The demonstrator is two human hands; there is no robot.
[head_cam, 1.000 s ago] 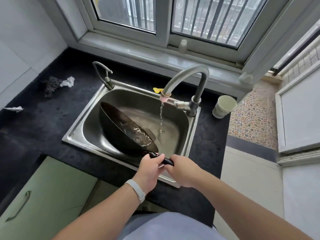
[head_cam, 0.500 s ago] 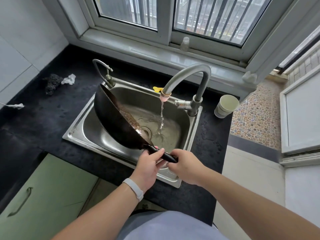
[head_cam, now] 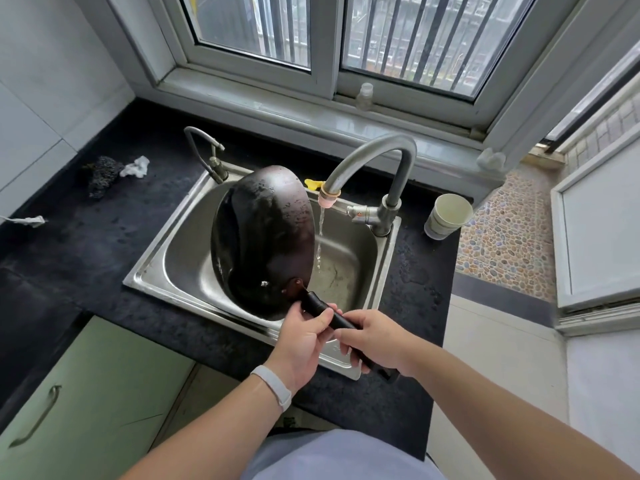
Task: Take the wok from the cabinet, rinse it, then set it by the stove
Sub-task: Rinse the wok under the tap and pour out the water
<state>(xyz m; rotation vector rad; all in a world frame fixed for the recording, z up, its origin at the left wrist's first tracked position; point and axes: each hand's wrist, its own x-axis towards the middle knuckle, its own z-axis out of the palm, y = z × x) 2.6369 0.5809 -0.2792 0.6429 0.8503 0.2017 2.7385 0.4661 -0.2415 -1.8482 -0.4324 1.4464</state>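
Observation:
The black wok (head_cam: 265, 240) is held over the steel sink (head_cam: 149, 271), turned so its wet, rounded underside faces me. Its inside is hidden. My left hand (head_cam: 304, 337) grips the black handle (head_cam: 337, 320) close to the wok. My right hand (head_cam: 377, 341) grips the same handle further back. Just right of the wok's rim, a thin stream of water falls from the grey curved faucet (head_cam: 377, 157) into the basin.
Black countertop (head_cam: 86, 244) surrounds the sink. A small tap (head_cam: 211, 157) stands at its back left corner. Stacked paper cups (head_cam: 446, 216) sit right of the faucet. A dark scrubber (head_cam: 102, 173) and crumpled paper (head_cam: 136, 167) lie far left. Green cabinet doors (head_cam: 86, 403) are below.
The wok has been lifted from lying in the basin and rolled over, from open side up to underside facing me. Both hands stayed on the handle.

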